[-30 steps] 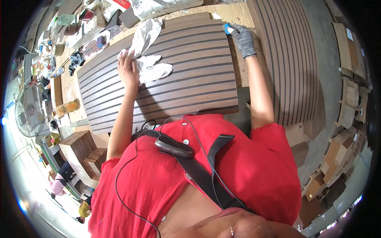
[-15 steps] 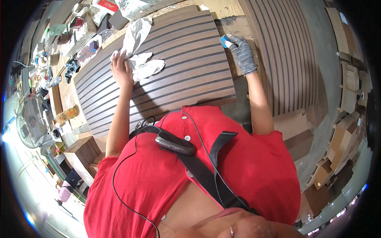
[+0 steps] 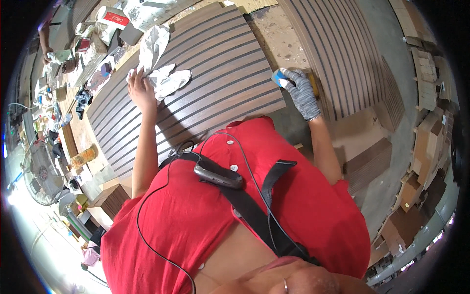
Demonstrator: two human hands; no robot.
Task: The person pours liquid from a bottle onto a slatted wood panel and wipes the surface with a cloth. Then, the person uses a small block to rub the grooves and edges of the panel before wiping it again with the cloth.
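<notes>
A wood-grain panel (image 3: 215, 73) with dark grooves lies before me. On its left part my left hand (image 3: 142, 92), bare, has its fingers curled on a crumpled white cloth (image 3: 169, 81), which spreads out beyond them. My right hand (image 3: 299, 90), in a grey knit glove with pale fingertips, is at the panel's right edge. Between its thumb and fingers it pinches a small blue block (image 3: 278, 77), close against that edge. The block's far side is hidden by the fingers.
A stack of grooved panels (image 3: 338, 54) stands to the right, with more boards (image 3: 369, 164) below it. At the far left are a paper cup (image 3: 113, 18), an orange-labelled bottle (image 3: 84, 157), a fan (image 3: 44, 174) and another person's hand (image 3: 47, 53).
My right hand has moved nearer to me along the panel's right edge with the blue block. The left hand stays on the cloth. Another person's hand has appeared at the far left.
</notes>
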